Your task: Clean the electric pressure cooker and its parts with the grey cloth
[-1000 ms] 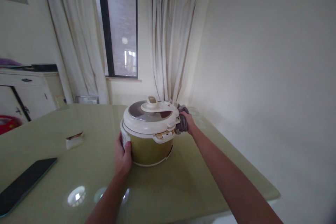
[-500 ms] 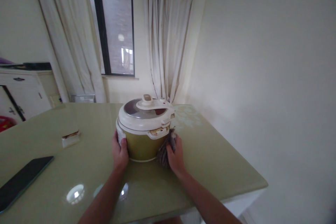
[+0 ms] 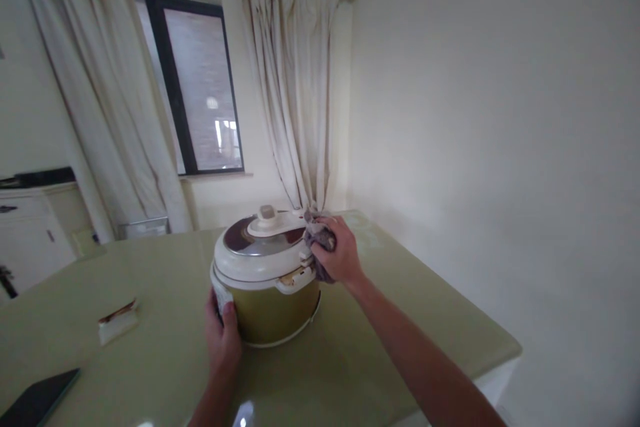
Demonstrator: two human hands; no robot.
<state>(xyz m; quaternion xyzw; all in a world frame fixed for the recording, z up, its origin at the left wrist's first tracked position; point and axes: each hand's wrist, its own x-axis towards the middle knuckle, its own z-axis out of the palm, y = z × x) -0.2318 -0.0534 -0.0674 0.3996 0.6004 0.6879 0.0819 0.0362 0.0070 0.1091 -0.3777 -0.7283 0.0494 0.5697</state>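
Observation:
A pressure cooker (image 3: 273,310) with an olive-green body and a white lid (image 3: 250,265) stands on the green tabletop (image 3: 400,327). My left hand (image 3: 223,333) grips the cooker's left side, with the thumb on its front panel. My right hand (image 3: 343,250) is closed around a crumpled grey-brown cloth (image 3: 320,243). It presses the cloth against the right end of the lid's handle (image 3: 280,223). Part of the lid's right edge is hidden behind cloth and hand. Brownish stains show on the white bracket (image 3: 296,280) below.
A small white packet (image 3: 119,321) with a brown edge lies left of the cooker. Nearer, at the left edge, is a dark phone-like slab (image 3: 40,397). A wall (image 3: 475,147) runs close along the table's right side. Curtains (image 3: 295,80) hang behind.
My right hand has moved the cloth up from the cooker's lower right side to the lid's handle end. The left hand keeps its hold. The view has tilted upward.

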